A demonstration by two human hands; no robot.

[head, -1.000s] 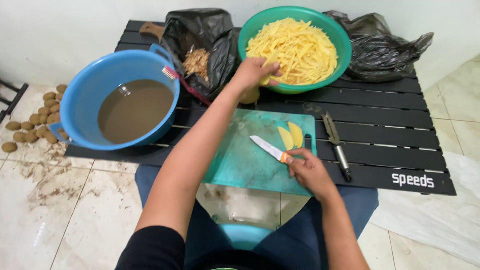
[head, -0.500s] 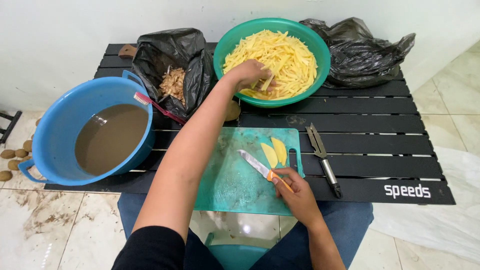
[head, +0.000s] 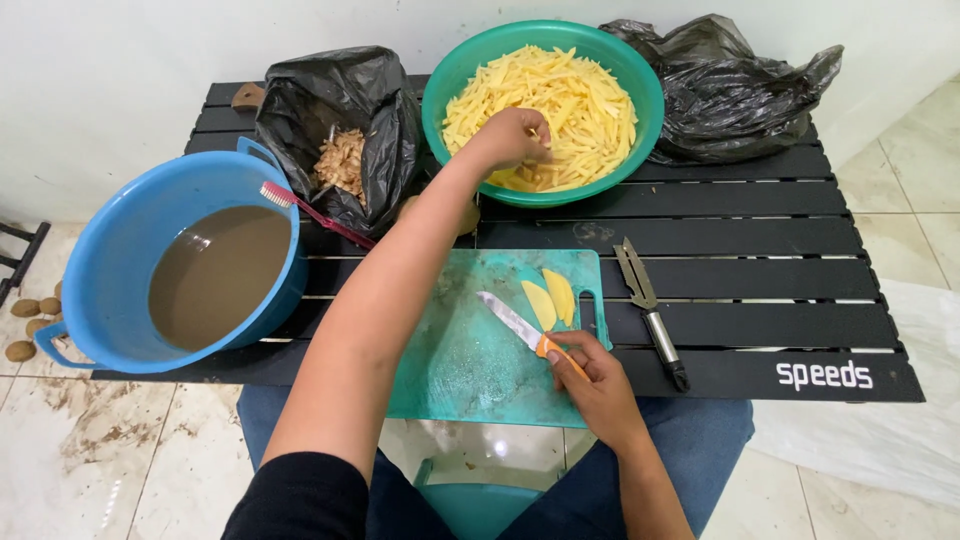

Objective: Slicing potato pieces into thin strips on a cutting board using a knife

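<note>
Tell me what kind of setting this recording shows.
Probably a home or small food-prep corner: a low black slatted folding table on tiled floor, a green plastic bowl heaped with cut potato strips, and unpeeled brown potatoes lying on the floor.

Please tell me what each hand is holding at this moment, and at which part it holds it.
The right hand holds the knife by its orange handle. The left hand is in the green bowl on the potato sticks; whether it grips any cannot be told.

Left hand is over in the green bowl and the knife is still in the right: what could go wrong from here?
Reaching into the green bowl, the left hand puts its forearm across the cutting board; the knife in the right hand points toward that arm, so a slip could nick it. The blue basin of murky water sits at the table's corner, where a nudge might spill it.
</note>
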